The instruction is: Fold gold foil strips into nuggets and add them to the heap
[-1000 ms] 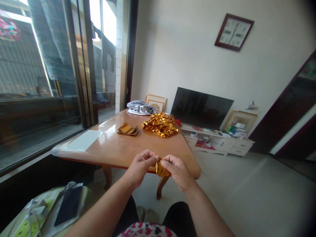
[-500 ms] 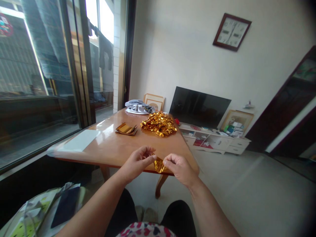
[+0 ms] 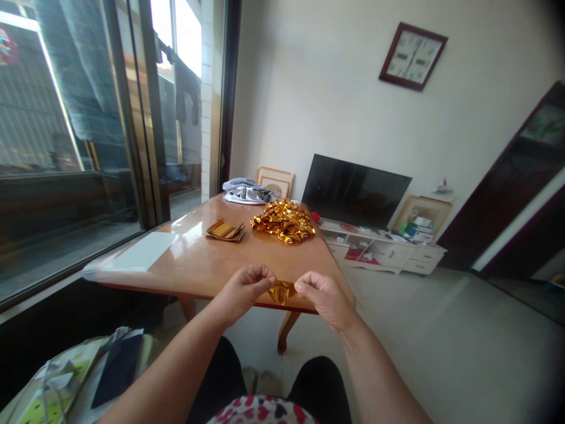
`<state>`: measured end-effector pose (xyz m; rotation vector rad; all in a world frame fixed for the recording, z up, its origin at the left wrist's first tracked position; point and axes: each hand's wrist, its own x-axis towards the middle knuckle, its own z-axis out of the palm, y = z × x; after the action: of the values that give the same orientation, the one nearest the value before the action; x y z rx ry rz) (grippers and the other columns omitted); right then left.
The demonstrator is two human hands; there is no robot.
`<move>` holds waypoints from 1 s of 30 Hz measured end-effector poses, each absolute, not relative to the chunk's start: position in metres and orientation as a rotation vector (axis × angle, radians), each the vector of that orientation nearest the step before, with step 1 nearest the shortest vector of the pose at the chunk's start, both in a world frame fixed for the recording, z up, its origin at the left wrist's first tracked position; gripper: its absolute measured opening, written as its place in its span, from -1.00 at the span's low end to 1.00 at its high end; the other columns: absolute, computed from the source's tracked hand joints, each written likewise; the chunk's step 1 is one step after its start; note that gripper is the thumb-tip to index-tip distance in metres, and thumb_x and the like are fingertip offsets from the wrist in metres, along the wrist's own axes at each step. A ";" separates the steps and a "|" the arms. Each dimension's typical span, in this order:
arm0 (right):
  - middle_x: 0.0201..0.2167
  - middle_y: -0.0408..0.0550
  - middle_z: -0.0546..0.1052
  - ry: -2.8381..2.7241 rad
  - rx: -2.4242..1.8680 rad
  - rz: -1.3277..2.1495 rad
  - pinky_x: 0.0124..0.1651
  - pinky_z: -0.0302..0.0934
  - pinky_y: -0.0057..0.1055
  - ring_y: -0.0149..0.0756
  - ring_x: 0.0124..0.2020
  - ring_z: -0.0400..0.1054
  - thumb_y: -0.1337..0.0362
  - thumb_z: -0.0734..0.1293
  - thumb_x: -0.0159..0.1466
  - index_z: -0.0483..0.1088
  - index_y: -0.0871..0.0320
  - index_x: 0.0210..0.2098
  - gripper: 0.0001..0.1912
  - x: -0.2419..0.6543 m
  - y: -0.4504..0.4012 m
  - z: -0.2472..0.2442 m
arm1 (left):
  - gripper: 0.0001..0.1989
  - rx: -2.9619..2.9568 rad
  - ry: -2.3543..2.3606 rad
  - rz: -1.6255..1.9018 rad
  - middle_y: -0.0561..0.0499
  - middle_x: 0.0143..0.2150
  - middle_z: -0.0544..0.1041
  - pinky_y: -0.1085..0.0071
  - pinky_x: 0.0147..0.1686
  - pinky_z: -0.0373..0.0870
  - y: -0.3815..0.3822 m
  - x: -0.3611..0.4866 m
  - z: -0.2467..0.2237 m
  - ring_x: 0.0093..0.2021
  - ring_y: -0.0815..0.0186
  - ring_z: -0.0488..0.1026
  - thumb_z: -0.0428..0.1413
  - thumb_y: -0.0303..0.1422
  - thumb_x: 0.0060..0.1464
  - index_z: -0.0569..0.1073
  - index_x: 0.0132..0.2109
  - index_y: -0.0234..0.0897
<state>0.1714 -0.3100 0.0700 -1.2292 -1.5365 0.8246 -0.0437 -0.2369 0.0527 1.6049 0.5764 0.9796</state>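
Between my hands, near the table's front edge, is a piece of shiny gold foil paper [image 3: 281, 292]. My left hand [image 3: 251, 288] pinches its left end, and my right hand [image 3: 321, 294] pinches the right end with thumb and fingers. The foil hangs partly folded between them. Farther back on the table lies a heap of folded gold foil pieces [image 3: 285, 221]. To its left rests a small stack of flat gold and brown paper sheets [image 3: 225, 230].
The wooden table [image 3: 198, 265] carries a white sheet [image 3: 141, 251] at left and folded clothes [image 3: 248, 191] at the back. A television [image 3: 356, 191] stands on a white cabinet [image 3: 388, 254] beyond. Lower left, a dark flat object [image 3: 117, 371] lies beside a power strip [image 3: 48, 397].
The foil has been drawn out wider and flatter between my hands. My left fingers have closed onto its left end. The heap and stack have not moved.
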 end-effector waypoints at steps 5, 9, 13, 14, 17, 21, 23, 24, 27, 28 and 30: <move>-0.49 -0.20 0.38 -1.641 -1.319 0.794 -0.37 0.08 -0.46 -0.39 -0.43 0.19 0.16 0.33 0.27 0.41 0.17 -0.42 -0.78 0.170 -0.310 0.072 | -0.76 1.756 0.649 0.918 -0.02 -0.33 0.53 0.48 -0.40 0.32 -0.244 -0.041 0.054 -0.38 0.35 0.43 0.20 -0.20 0.12 0.51 -0.22 -0.31; -0.50 -0.20 0.39 -1.680 -1.337 0.787 -0.40 0.07 -0.47 -0.40 -0.45 0.21 0.16 0.34 0.27 0.43 0.18 -0.41 -0.78 0.165 -0.311 0.074 | -0.77 1.809 0.622 0.854 -0.02 -0.39 0.54 0.48 -0.43 0.30 -0.248 -0.036 0.056 -0.41 0.35 0.42 0.21 -0.19 0.11 0.56 -0.25 -0.30; -0.40 -0.14 0.48 -1.582 -1.229 0.802 -0.24 0.18 -0.43 -0.33 -0.32 0.31 0.09 0.32 0.31 0.48 0.17 -0.32 -0.73 0.161 -0.311 0.078 | -0.72 1.669 0.574 0.857 0.00 -0.44 0.50 0.49 -0.45 0.26 -0.247 -0.034 0.056 -0.46 0.39 0.38 0.19 -0.16 0.14 0.52 -0.28 -0.33; -0.36 -0.12 0.50 -1.529 -1.202 0.786 -0.19 0.20 -0.41 -0.31 -0.28 0.34 0.07 0.30 0.32 0.48 0.17 -0.29 -0.72 0.161 -0.311 0.080 | -0.71 1.612 0.563 0.878 0.00 -0.43 0.51 0.49 -0.45 0.26 -0.246 -0.034 0.056 -0.45 0.39 0.38 0.19 -0.15 0.14 0.50 -0.28 -0.34; -0.35 -0.11 0.52 -1.375 -1.225 0.642 -0.19 0.21 -0.41 -0.31 -0.29 0.34 0.05 0.31 0.31 0.47 0.16 -0.28 -0.71 0.159 -0.312 0.081 | -0.70 1.462 0.537 0.955 -0.01 -0.42 0.50 0.47 -0.41 0.29 -0.247 -0.030 0.052 -0.44 0.38 0.39 0.21 -0.15 0.13 0.47 -0.30 -0.35; -0.42 -0.13 0.50 -1.321 -1.296 0.391 -0.28 0.21 -0.40 -0.32 -0.40 0.32 0.06 0.34 0.28 0.47 0.15 -0.29 -0.73 0.152 -0.314 0.077 | -0.71 1.355 0.537 1.057 -0.01 -0.43 0.50 0.44 -0.37 0.32 -0.248 -0.023 0.047 -0.44 0.37 0.40 0.24 -0.17 0.11 0.47 -0.31 -0.36; -0.38 -0.09 0.53 -1.342 -1.284 0.275 -0.26 0.24 -0.37 -0.29 -0.37 0.35 0.07 0.33 0.28 0.48 0.13 -0.28 -0.75 0.146 -0.315 0.073 | -0.70 1.348 0.546 1.100 -0.02 -0.42 0.51 0.43 -0.36 0.32 -0.249 -0.020 0.045 -0.43 0.36 0.41 0.23 -0.17 0.11 0.48 -0.31 -0.36; -0.36 -0.07 0.54 -1.354 -1.278 0.225 -0.24 0.25 -0.36 -0.27 -0.35 0.37 0.08 0.33 0.29 0.48 0.12 -0.28 -0.76 0.142 -0.315 0.071 | -0.70 1.355 0.553 1.121 -0.02 -0.42 0.51 0.43 -0.36 0.32 -0.250 -0.019 0.045 -0.42 0.36 0.41 0.23 -0.17 0.11 0.48 -0.31 -0.36; -0.33 -0.03 0.56 -1.377 -1.286 0.129 -0.20 0.26 -0.33 -0.23 -0.29 0.39 0.12 0.32 0.31 0.49 0.09 -0.27 -0.81 0.134 -0.315 0.066 | -0.70 1.398 0.595 1.189 -0.01 -0.42 0.51 0.44 -0.36 0.32 -0.252 -0.016 0.047 -0.42 0.36 0.40 0.23 -0.16 0.11 0.50 -0.31 -0.36; -0.33 -0.03 0.56 -1.378 -1.294 0.119 -0.20 0.26 -0.32 -0.22 -0.29 0.39 0.12 0.32 0.31 0.49 0.09 -0.27 -0.81 0.133 -0.315 0.064 | -0.70 1.419 0.616 1.210 -0.01 -0.43 0.52 0.44 -0.36 0.32 -0.253 -0.016 0.048 -0.42 0.36 0.40 0.22 -0.16 0.11 0.50 -0.31 -0.35; -0.33 -0.03 0.56 -1.376 -1.306 0.115 -0.20 0.26 -0.31 -0.22 -0.30 0.39 0.13 0.32 0.31 0.49 0.08 -0.26 -0.82 0.130 -0.314 0.063 | -0.71 1.477 0.659 1.260 0.00 -0.43 0.53 0.44 -0.35 0.33 -0.256 -0.015 0.050 -0.41 0.35 0.41 0.22 -0.16 0.11 0.52 -0.33 -0.34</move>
<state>0.1300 -0.3137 0.0625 -1.3061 -1.3762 0.1152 -0.0149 -0.2558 0.0498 1.4768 0.6595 1.2597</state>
